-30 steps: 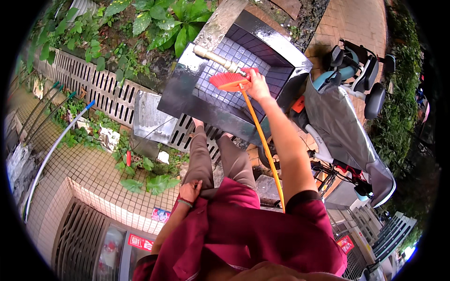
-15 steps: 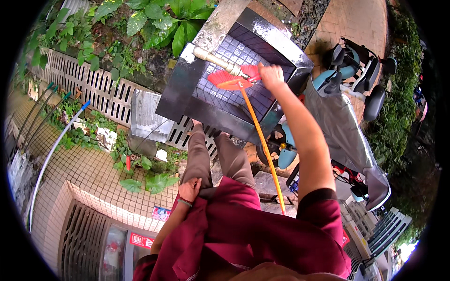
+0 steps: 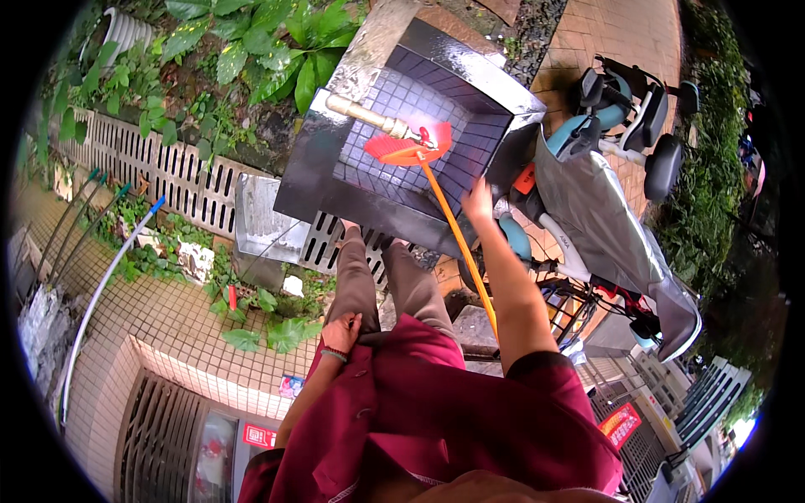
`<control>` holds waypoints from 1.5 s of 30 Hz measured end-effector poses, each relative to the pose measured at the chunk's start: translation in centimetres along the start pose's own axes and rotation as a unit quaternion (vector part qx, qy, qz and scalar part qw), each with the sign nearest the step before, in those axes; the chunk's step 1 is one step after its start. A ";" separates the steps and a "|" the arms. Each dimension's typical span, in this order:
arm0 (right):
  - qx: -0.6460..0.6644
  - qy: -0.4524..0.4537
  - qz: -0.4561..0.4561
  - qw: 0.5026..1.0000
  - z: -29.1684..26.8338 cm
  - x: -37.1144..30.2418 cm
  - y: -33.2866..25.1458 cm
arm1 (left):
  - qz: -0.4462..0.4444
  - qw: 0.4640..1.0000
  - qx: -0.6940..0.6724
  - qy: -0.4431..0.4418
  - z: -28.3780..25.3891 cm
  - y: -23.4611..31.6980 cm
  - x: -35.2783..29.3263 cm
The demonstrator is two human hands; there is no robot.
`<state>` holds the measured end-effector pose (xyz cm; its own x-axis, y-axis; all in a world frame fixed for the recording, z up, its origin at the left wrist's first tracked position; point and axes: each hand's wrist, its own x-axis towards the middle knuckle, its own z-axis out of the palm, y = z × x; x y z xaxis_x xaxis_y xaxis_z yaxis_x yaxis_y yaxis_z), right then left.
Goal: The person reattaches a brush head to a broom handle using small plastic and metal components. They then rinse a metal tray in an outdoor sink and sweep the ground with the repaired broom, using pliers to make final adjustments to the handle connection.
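A red broom (image 3: 408, 150) with an orange stick lies across the tiled sink (image 3: 402, 211), its head against the tap at the end of a pale pipe (image 3: 360, 110). The stick slopes down toward me and passes behind my right forearm. My right hand (image 3: 479, 204) is over the sink's near right edge, close to the broom stick but apart from the tap. Its fingers are smeared by motion, so their shape is unclear. Low against my thigh rests my left hand (image 3: 341, 333), fingers curled in, with a beaded bracelet at the wrist. Nothing shows in it.
A light blue scooter (image 3: 608, 105) with a grey cover (image 3: 599, 222) stands right of the sink. Slotted drain covers (image 3: 151, 153) run along the left, beside a metal box (image 3: 270, 215). Leafy plants (image 3: 268, 50) grow behind. A white hose (image 3: 101, 293) arcs at the far left.
My right hand has left the tap and drawn back toward me, to the sink's near right edge. The broom remains against the tap. My left hand stays at my thigh.
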<state>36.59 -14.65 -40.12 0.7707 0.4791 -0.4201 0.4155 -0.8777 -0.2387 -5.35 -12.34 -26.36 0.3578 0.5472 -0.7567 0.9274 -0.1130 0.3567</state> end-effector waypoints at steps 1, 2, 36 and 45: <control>-0.022 -0.131 0.073 0.988 0.7 -3.4 3.8 | -0.001 1.000 0.011 -0.001 0.3 -0.1 0.1; -0.023 -0.166 0.075 0.983 1.3 -7.8 8.0 | -0.003 1.000 0.022 -0.002 0.7 -0.2 0.0; 0.731 -0.287 0.357 0.505 -1.3 -27.3 6.9 | 0.050 0.986 -0.148 -0.062 3.3 -2.3 -1.9; 0.879 -0.326 0.318 0.144 -0.2 -25.2 0.7 | -0.006 0.991 -0.124 -0.045 -1.2 -7.3 -3.2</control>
<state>17.49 -27.33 -29.55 -0.0640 0.7095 -0.7018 -0.8442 0.3365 0.4173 -13.37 -12.30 -25.86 0.3663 0.4704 -0.8028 0.8796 0.1063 0.4636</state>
